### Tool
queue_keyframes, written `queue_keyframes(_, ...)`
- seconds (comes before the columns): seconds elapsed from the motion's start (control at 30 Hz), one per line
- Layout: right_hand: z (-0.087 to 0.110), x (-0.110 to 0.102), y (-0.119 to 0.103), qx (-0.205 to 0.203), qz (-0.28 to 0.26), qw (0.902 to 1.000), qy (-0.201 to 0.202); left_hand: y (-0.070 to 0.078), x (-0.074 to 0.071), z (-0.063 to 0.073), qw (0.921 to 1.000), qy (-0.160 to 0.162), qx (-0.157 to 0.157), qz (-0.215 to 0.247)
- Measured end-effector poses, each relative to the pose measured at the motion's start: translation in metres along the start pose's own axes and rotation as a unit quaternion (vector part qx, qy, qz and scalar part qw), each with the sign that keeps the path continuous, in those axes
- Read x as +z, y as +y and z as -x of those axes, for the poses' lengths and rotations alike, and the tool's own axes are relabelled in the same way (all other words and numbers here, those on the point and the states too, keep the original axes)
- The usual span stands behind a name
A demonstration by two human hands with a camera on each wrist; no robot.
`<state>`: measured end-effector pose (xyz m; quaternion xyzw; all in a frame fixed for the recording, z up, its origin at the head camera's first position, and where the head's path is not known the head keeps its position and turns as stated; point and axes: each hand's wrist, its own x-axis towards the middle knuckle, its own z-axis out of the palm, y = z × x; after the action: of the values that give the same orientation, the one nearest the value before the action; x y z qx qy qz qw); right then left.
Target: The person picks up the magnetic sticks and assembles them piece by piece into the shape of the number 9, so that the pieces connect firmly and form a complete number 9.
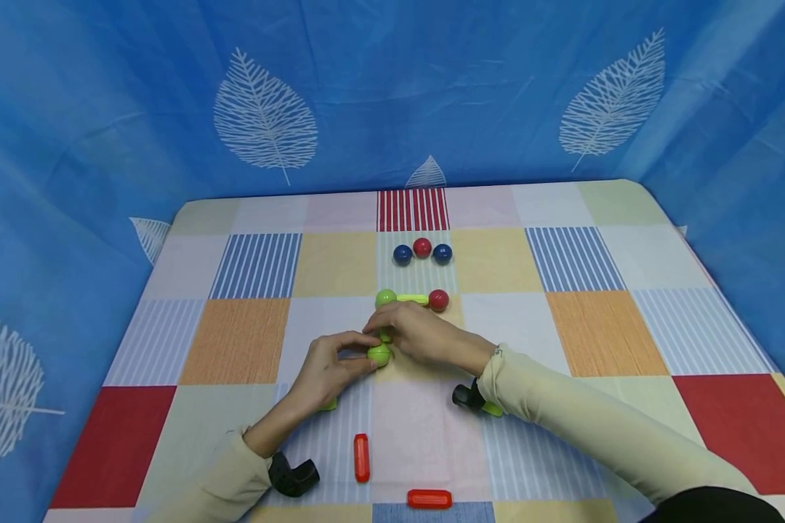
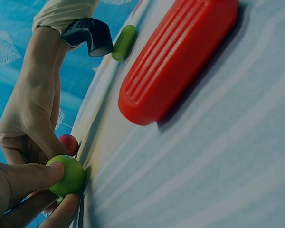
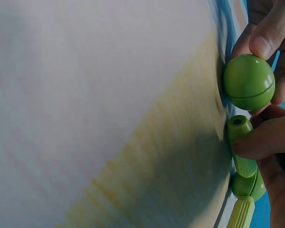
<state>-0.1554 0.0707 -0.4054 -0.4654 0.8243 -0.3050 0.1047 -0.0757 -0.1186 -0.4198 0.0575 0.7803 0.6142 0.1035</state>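
Head view: your left hand point(image 1: 332, 367) pinches the green ball point(image 1: 380, 355); just beyond this ball, your right hand point(image 1: 419, 329) grips the green stick point(image 3: 244, 167). If you push it crooked, the ball may turn in your pinch and the stick may slip aside.

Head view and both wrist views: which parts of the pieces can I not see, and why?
Head view: most of the green rod, covered by the right hand.
Head view: most of another green piece, covered by the left hand.
Left wrist view: one end of the nearest red rod, cut off by the top edge.
Right wrist view: one end of the yellow-green rod, cut off by the bottom edge.
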Motion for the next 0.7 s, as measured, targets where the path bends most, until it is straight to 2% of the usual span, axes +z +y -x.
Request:
queue_keyframes(0.33,-0.006,-0.004,0.001,-0.006,-0.003,0.9989,-0.046,0.000,0.000,0.001,0.9997,0.003,0.023,0.006)
queue_keyframes(0.53,-0.013,-0.008,-0.001,-0.019,0.020,0.9961,-0.084,0.000,0.000,0.002,0.9997,0.003,0.020,0.014)
queue_keyframes(0.7,-0.017,-0.010,-0.002,-0.023,0.035,0.9943,-0.098,0.001,0.000,0.001,0.9997,0.008,0.020,0.006)
